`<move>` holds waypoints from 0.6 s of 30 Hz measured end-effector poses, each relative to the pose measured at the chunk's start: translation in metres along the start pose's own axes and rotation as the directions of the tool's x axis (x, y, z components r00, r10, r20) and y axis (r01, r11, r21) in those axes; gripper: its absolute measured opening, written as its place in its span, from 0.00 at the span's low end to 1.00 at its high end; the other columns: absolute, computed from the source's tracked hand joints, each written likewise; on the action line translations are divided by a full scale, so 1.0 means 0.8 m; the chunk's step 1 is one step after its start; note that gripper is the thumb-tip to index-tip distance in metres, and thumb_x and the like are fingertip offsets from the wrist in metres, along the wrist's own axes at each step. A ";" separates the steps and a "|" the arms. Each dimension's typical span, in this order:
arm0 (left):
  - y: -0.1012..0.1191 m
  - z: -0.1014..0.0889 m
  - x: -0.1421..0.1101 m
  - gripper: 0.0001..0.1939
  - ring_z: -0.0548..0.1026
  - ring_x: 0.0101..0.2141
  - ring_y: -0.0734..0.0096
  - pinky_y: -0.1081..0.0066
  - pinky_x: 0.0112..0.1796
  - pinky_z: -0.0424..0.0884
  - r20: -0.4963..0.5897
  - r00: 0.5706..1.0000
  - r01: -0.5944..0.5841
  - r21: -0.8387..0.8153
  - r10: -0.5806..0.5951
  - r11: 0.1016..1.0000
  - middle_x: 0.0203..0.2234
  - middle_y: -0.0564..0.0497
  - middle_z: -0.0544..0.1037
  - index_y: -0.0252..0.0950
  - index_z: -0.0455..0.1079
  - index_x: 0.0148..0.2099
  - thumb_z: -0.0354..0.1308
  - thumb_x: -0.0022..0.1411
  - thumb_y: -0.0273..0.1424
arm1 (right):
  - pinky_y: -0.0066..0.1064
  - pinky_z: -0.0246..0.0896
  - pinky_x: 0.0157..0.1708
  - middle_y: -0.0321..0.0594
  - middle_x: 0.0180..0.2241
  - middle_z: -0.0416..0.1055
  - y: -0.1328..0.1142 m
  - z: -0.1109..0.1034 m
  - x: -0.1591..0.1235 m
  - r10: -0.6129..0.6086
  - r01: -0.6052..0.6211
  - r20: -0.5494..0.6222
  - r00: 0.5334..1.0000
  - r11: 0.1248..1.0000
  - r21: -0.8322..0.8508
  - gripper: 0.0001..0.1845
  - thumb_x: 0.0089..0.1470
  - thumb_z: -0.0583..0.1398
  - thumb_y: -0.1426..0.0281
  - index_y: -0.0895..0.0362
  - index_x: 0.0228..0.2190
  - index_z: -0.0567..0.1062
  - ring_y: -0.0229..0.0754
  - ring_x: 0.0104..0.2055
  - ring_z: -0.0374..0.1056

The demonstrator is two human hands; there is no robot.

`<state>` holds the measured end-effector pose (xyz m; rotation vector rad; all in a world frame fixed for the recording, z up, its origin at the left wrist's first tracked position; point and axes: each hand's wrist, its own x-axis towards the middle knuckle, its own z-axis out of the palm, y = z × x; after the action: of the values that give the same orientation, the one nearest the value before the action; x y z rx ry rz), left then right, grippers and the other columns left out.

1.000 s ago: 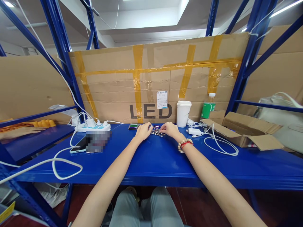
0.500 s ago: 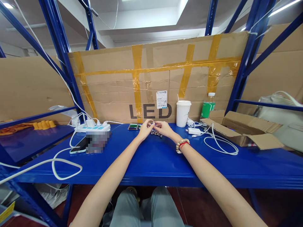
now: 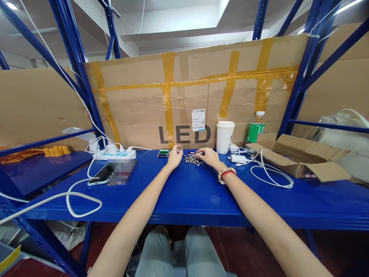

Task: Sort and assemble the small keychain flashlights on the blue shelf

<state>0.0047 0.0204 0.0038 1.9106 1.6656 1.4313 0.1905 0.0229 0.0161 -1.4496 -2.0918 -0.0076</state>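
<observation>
My left hand (image 3: pixel 174 157) is at the back of the blue table, its fingers curled together in a pinch. Whatever it holds is too small or hidden to name. Just beside it lie thin dark and green strip-like pieces (image 3: pixel 163 153), partly behind the hand. My right hand (image 3: pixel 210 157), with a beaded bracelet (image 3: pixel 226 175) on the wrist, reaches in from the right with its fingertips pinched at the edge of a pile of small shiny metal pieces (image 3: pixel 193 161). What sits between those fingertips cannot be made out. The pile lies between both hands.
A white paper cup (image 3: pixel 225 137) stands close behind my right hand, with a green-labelled bottle (image 3: pixel 256 129) further right. White cables (image 3: pixel 271 175) and an open cardboard box (image 3: pixel 302 156) lie at right. On the left are a power strip (image 3: pixel 115 154) and a phone (image 3: pixel 99 177).
My hands, which were touching above the pile, have come apart. The left moved slightly left and the right drew to the right, so more of the metal pieces show.
</observation>
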 end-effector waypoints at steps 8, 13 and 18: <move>0.011 -0.012 -0.011 0.11 0.69 0.40 0.63 0.65 0.42 0.64 0.148 0.983 -0.147 0.319 0.104 0.936 0.32 0.49 0.73 0.37 0.64 0.45 0.46 0.60 0.29 | 0.25 0.54 0.28 0.35 0.31 0.75 -0.001 -0.010 0.005 0.112 -0.102 -0.151 0.982 0.992 0.074 0.11 0.52 0.56 0.62 0.54 0.29 0.75 0.40 0.35 0.69; 0.018 -0.018 -0.018 0.11 0.68 0.43 0.61 0.63 0.45 0.61 0.291 0.949 -0.256 0.503 0.118 0.825 0.35 0.47 0.73 0.37 0.65 0.44 0.45 0.60 0.29 | 0.29 0.56 0.30 0.45 0.31 0.75 0.020 -0.014 0.012 0.340 -0.311 -0.215 0.915 0.937 0.158 0.27 0.59 0.44 0.56 0.58 0.29 0.75 0.45 0.36 0.69; 0.020 -0.018 -0.019 0.11 0.67 0.44 0.60 0.61 0.47 0.59 0.275 0.956 -0.238 0.525 0.102 0.817 0.36 0.46 0.73 0.37 0.64 0.44 0.44 0.60 0.28 | 0.33 0.60 0.33 0.53 0.33 0.75 0.051 -0.003 0.015 0.423 -0.426 -0.167 0.890 0.904 0.019 0.30 0.60 0.41 0.59 0.60 0.32 0.77 0.49 0.38 0.71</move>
<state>0.0056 -0.0036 0.0143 2.4727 1.9771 0.7539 0.2237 0.0492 0.0109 -1.8242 -1.6083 0.0222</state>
